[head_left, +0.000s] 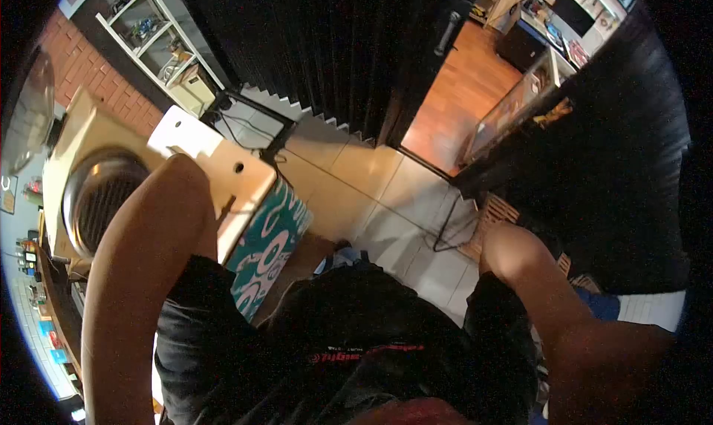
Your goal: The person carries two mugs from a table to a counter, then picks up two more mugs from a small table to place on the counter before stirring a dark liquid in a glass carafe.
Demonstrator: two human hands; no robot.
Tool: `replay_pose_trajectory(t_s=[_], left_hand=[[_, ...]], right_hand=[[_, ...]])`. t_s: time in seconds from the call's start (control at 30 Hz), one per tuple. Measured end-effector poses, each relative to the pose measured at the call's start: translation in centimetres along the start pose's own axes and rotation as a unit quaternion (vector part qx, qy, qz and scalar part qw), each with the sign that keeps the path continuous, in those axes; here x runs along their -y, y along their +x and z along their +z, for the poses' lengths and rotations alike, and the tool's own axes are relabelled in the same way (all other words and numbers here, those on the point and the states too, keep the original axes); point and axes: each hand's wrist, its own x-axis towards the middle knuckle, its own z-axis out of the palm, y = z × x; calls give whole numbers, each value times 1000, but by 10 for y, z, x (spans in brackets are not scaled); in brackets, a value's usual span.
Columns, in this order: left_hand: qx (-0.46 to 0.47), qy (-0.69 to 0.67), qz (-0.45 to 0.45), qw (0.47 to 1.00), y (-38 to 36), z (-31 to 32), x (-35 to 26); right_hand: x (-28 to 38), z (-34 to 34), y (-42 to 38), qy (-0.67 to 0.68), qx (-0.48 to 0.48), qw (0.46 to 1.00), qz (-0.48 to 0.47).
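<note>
Neither of my hands shows in the head view. My left arm (141,291) is bent, its elbow near the pale counter (215,161) and its forearm running down to the lower left edge. My right arm (553,299) is bent too, its forearm leaving toward the lower right. The left elbow partly covers a round metal-rimmed piece with a dark ribbed middle (104,202), set in a cream-coloured body. The counter has dark holes, and a teal patterned cloth (271,250) hangs from its side. I cannot see what my hands hold or touch.
Black pleated curtains (319,54) hang ahead and on the right. Between them, a doorway opens onto a wooden floor (453,91). A slatted wooden chair (496,216) stands by my right elbow. White shelves (152,39) and loose cables (241,124) lie beyond the counter.
</note>
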Motion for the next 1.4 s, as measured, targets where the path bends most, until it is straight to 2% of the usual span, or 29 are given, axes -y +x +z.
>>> replay_pose_trajectory(t_s=[0.3, 0.47, 0.67, 1.0, 1.17, 1.33, 1.4], left_hand=[[-19, 87, -12, 996, 11, 63, 184], [-30, 215, -24, 976, 13, 96, 258], [-59, 355, -61, 931, 17, 115, 327], [-86, 544, -51, 833, -21, 65, 397], [-103, 624, -96, 769, -38, 35, 427], [-87, 711, -31, 697, -53, 6, 459], [-95, 739, -34, 666, -64, 1, 475]], right_hand=[[-234, -86, 34, 83, -24, 995, -46], [-387, -130, 58, 203, -16, 975, -90], [-538, -139, 110, 343, 4, 934, -103], [-714, -20, 173, 519, 14, 841, -150], [-781, 62, 200, 607, 22, 787, -108], [-842, 145, 240, 684, 11, 709, -168], [-866, 173, 248, 712, 18, 683, -161]])
